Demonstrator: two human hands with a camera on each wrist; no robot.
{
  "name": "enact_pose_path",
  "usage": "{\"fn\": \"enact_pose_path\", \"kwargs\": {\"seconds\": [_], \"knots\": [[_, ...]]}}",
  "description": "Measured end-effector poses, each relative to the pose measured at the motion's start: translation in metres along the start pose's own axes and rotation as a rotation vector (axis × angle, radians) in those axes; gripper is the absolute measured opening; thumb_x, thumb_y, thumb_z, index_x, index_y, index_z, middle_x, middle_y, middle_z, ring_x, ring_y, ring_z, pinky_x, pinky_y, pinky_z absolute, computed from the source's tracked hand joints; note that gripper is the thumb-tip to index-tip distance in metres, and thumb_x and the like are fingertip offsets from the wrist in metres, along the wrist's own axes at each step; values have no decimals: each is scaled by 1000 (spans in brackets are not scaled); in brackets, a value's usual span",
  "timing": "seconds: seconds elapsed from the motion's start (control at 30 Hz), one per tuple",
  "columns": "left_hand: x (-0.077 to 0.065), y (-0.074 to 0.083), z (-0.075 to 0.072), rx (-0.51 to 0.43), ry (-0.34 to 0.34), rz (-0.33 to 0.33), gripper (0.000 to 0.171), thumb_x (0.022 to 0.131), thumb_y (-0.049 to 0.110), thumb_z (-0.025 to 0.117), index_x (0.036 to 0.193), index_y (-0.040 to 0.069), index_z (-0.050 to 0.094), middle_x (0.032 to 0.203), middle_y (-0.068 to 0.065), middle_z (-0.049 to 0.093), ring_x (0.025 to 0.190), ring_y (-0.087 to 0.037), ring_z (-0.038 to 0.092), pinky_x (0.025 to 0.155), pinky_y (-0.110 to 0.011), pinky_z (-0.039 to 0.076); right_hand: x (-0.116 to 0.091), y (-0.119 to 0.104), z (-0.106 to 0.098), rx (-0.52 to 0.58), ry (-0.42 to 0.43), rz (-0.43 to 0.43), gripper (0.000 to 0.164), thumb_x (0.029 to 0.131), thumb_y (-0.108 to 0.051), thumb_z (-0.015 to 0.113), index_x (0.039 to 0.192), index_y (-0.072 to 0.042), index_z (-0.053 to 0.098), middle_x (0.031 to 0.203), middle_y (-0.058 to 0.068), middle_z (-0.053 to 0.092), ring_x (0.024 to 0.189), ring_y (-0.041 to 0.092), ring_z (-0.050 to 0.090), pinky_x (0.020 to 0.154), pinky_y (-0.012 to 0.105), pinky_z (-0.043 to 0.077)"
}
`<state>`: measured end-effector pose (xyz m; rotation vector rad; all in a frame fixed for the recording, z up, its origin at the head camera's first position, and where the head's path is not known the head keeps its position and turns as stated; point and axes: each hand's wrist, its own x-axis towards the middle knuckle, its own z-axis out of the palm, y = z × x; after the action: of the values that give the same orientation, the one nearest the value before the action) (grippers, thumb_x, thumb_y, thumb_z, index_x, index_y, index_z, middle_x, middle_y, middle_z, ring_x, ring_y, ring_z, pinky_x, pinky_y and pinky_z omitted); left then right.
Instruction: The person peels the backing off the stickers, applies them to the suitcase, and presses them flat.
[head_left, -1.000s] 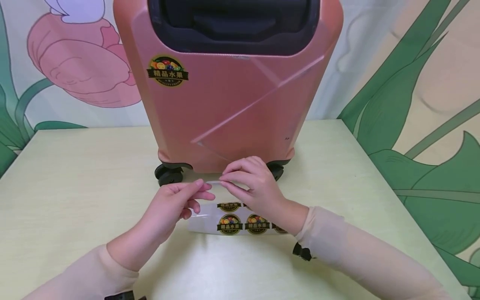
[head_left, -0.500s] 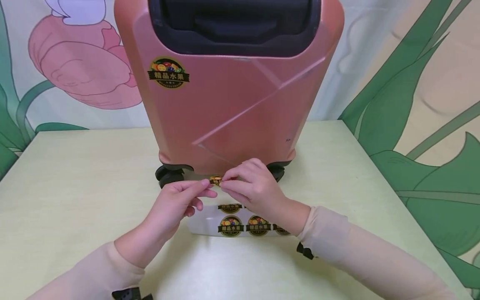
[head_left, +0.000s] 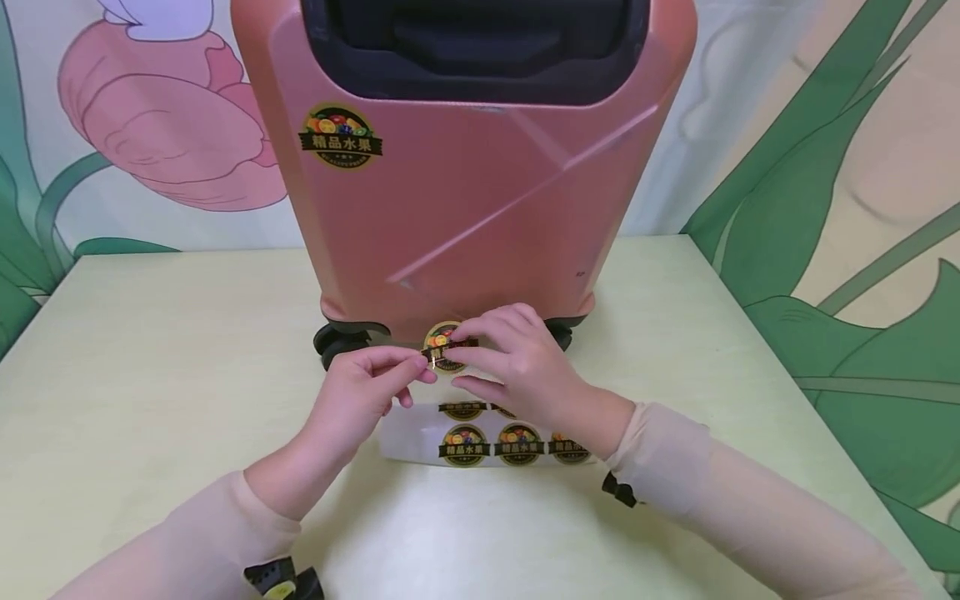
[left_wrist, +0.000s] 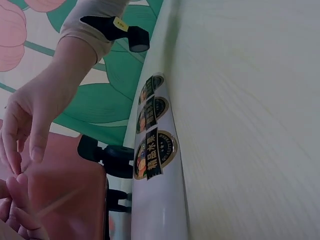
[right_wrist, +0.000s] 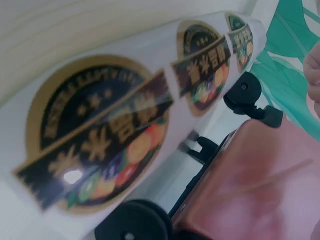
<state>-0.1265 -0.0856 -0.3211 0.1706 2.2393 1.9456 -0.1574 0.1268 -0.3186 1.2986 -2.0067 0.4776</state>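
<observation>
A round fruit-label sticker (head_left: 439, 335) with a black banner stands off the table in front of the suitcase. My left hand (head_left: 369, 385) pinches its left edge between thumb and fingers. My right hand (head_left: 517, 362) is at the sticker's right side, fingertips over its face and partly covering it. The right thumb stands apart from the index finger, also in the left wrist view, where the right hand (left_wrist: 37, 110) reaches the left fingertips. Below both hands lies a white sticker sheet (head_left: 408, 433) with several matching labels, curved up from the table in the wrist views.
A pink suitcase (head_left: 480, 208) stands upright on black wheels (head_left: 341, 340) behind the hands. One matching label (head_left: 341, 136) is stuck at its upper left. The pale table (head_left: 165, 350) meets a wall covering (head_left: 862, 358) printed with leaves.
The sticker between the hands has turned from edge-on to face the head camera. The right thumb and fingers have spread apart; the left hand keeps its pinch and has shifted slightly right.
</observation>
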Motion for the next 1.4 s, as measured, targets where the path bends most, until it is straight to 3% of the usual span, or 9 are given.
{"fn": "enact_pose_path", "kwargs": {"seconds": [0.13, 0.27, 0.37, 0.47, 0.7, 1.1, 1.27, 1.4], "knots": [[1, 0, -2, 17, 36, 71, 18, 89, 15, 64, 96, -1, 69, 80, -2, 70, 60, -17, 56, 56, -23, 42, -2, 2, -5, 104, 33, 164, 35, 74, -17, 79, 105, -5, 70, 105, 8, 60, 96, 24, 53, 83, 39, 40], [2, 1, -3, 32, 40, 125, 17, 88, 13, 64, 94, -2, 70, 81, -7, 70, 60, -17, 57, 63, -28, 49, -2, 1, -10, 328, 0, 508, 30, 81, -13, 73, 109, -5, 68, 105, 4, 58, 98, 18, 50, 82, 36, 42], [2, 2, -2, 44, 48, 161, 15, 88, 12, 65, 93, -2, 70, 81, -10, 69, 61, -18, 58, 62, -29, 51, 0, 2, -13, 488, -52, 722, 19, 85, -13, 69, 103, -6, 70, 100, 0, 60, 96, 14, 53, 80, 35, 45], [2, 5, -2, 74, 61, 194, 14, 88, 12, 65, 92, 0, 70, 82, -10, 69, 61, -20, 59, 62, -29, 51, 1, 3, -16, 573, -63, 809, 10, 85, -12, 68, 94, -6, 71, 93, 0, 62, 87, 14, 56, 77, 35, 47], [7, 11, -2, 88, 87, 232, 13, 88, 12, 65, 90, 1, 71, 83, -13, 69, 59, -19, 59, 62, -30, 51, 6, 4, -22, 593, -27, 796, 5, 84, -10, 70, 88, -7, 71, 89, -1, 62, 84, 12, 56, 73, 31, 45], [11, 27, -8, 122, 141, 312, 16, 87, 9, 65, 98, -2, 71, 82, -11, 70, 60, -20, 59, 58, -25, 49, 23, 7, -28, 528, 65, 641, 4, 84, -6, 68, 84, -2, 69, 84, 0, 59, 77, 13, 53, 68, 26, 46], [12, 40, -11, 180, 152, 361, 19, 87, 8, 64, 104, -1, 70, 85, -12, 70, 60, -24, 60, 54, -22, 47, 35, 11, -35, 464, 83, 598, 4, 85, -7, 67, 83, -4, 69, 70, -2, 49, 63, 13, 45, 54, 24, 38], [13, 47, -14, 226, 163, 381, 21, 88, 8, 63, 108, 1, 69, 86, -12, 70, 59, -18, 59, 51, -21, 42, 43, 12, -40, 440, 97, 558, 4, 85, -7, 67, 84, -4, 69, 64, -2, 45, 57, 14, 40, 51, 26, 33]]}}
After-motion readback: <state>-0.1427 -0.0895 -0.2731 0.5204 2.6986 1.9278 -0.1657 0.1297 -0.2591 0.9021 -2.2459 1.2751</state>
